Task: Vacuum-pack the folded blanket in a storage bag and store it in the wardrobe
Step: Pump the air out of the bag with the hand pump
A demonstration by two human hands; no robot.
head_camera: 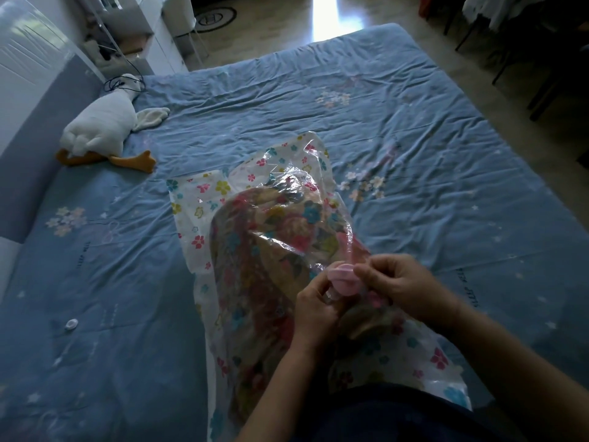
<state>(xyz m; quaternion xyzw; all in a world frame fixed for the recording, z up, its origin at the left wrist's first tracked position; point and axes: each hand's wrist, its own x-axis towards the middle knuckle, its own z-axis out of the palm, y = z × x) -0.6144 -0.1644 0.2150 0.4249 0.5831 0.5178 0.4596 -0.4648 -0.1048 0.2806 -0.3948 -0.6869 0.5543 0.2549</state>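
Both hands meet at the pink valve (342,280) on top of the storage bag (197,194): the left hand (314,303) pinches it from the near left, and the right hand (404,285) pinches it from the right, fingers curled. Inside the clear flower-printed bag lies the folded blanket (255,266), in the near middle of the blue bed (414,122). A small round cap (70,324) lies on the sheet at left, and a plush goose (98,126) lies far left.
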